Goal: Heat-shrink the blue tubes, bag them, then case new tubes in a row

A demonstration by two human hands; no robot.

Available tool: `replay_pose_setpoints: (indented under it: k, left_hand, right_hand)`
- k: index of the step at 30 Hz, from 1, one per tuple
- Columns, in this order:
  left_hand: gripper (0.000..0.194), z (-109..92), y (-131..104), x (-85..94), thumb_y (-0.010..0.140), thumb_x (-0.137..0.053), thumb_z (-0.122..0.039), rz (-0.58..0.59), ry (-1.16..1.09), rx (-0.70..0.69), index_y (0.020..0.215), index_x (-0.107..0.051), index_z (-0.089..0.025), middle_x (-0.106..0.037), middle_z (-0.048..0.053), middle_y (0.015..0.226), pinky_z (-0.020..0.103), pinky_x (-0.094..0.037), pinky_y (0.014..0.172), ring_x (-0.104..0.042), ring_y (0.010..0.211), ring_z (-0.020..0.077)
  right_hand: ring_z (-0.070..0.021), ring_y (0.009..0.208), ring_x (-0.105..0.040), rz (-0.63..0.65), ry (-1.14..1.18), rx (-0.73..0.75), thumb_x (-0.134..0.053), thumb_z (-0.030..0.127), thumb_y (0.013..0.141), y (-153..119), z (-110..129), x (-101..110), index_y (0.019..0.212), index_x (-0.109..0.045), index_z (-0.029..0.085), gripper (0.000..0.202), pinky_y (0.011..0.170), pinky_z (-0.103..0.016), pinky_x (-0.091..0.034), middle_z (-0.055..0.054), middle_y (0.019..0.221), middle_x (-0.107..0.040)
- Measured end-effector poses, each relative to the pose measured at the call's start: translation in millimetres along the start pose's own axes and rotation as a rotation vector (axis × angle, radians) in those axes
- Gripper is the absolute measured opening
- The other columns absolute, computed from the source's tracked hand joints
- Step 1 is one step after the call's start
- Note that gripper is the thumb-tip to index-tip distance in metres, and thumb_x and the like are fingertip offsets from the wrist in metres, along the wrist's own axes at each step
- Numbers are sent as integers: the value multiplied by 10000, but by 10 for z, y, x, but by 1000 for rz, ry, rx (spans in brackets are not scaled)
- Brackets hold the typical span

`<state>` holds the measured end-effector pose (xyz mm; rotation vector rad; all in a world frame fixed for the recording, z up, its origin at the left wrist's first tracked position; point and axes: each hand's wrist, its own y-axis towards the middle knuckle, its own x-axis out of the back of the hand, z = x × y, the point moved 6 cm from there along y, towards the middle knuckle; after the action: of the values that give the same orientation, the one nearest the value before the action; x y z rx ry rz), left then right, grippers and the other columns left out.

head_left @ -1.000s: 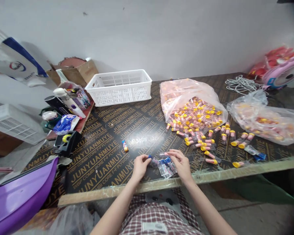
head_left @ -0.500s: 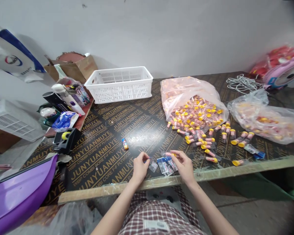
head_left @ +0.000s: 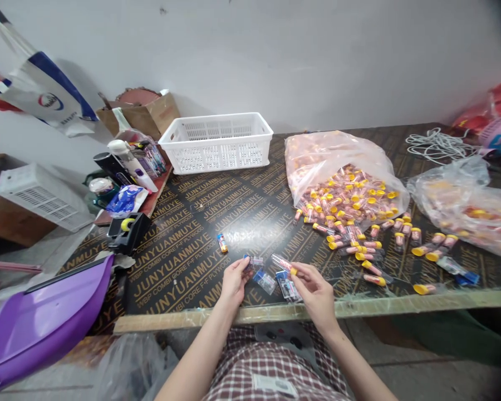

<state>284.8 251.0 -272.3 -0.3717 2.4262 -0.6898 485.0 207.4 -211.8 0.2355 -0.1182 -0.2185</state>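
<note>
My left hand (head_left: 235,281) pinches a small clear packet with a blue end (head_left: 255,261) just above the table. In the fingers of my right hand (head_left: 316,291) is a clear tube with a yellow cap (head_left: 282,263), its clear end pointing left towards the packet. Between and below the hands lie a flat blue-and-clear packet (head_left: 265,282) and a few overlapping blue-printed packets (head_left: 288,287), partly covered by my right fingers. Further off, a small blue cylinder with an orange end (head_left: 222,243) rests on the dark table.
A large plastic bag (head_left: 329,147) spills many yellow-capped tubes (head_left: 359,195) on the right, beside a second bag (head_left: 455,195). A white basket (head_left: 217,155) stands at the back. Left are a tape dispenser (head_left: 129,231) and a purple dustpan (head_left: 62,317). The wooden table edge (head_left: 359,306) runs nearby.
The view has turned left, so things sit further right. A packet now shows clearly in my left hand. The tube in my right hand has tilted, its clear end now up and left.
</note>
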Motion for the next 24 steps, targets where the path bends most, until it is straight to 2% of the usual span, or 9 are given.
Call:
replay_pose_setpoints:
  k: [4,11,16,18,20,24]
  left_hand:
    - [358,-35,9,52,423,-834,-333,-62,-28,-52,633,-643,-114,-624,-13,553,176,-416,501,-528,480,57]
    - [392,-17,6,77,407,-832,-384,-85,-33,-67,596,-614,-118,-595,-21,525,183,-411,507,-529,489,66]
    - [394,-31,-8,53,437,-813,-408,-89,12,-126,600,-608,-113,-586,-20,535,186,-409,514,-518,493,67]
    - [388,-48,-37,11,485,-787,-432,-51,51,-159,602,-604,-110,-585,-15,546,189,-413,519,-512,497,67]
    - [372,-52,-79,-71,541,-758,-438,47,54,-157,626,-597,-114,-603,-1,592,204,-441,558,-542,542,84]
    - [369,-44,-187,-244,551,-782,-325,237,29,-68,818,-594,-153,-657,17,750,245,-488,638,-608,651,120]
  right_hand:
    - [-179,870,-597,2,-40,31,-593,262,800,-39,33,-28,1012,-638,216,221,759,-327,-530,-75,1017,-601]
    - [-185,948,-590,39,-182,232,-547,169,819,-98,204,-114,1053,-633,251,262,774,-315,-528,-63,1039,-603]
    - [-184,973,-585,147,-276,343,-530,116,814,-158,233,-244,1085,-622,261,321,859,-344,-489,-61,1044,-612]
    - [-183,978,-585,192,-276,368,-524,115,814,-175,238,-288,1093,-619,260,328,867,-345,-485,-62,1045,-615]
    - [-184,995,-582,233,-266,366,-509,123,823,-178,230,-316,1108,-614,267,336,875,-347,-481,-60,1067,-613]
    - [-183,975,-580,290,-236,296,-447,113,840,-148,165,-326,1114,-603,285,359,843,-341,-489,-51,1050,-605]
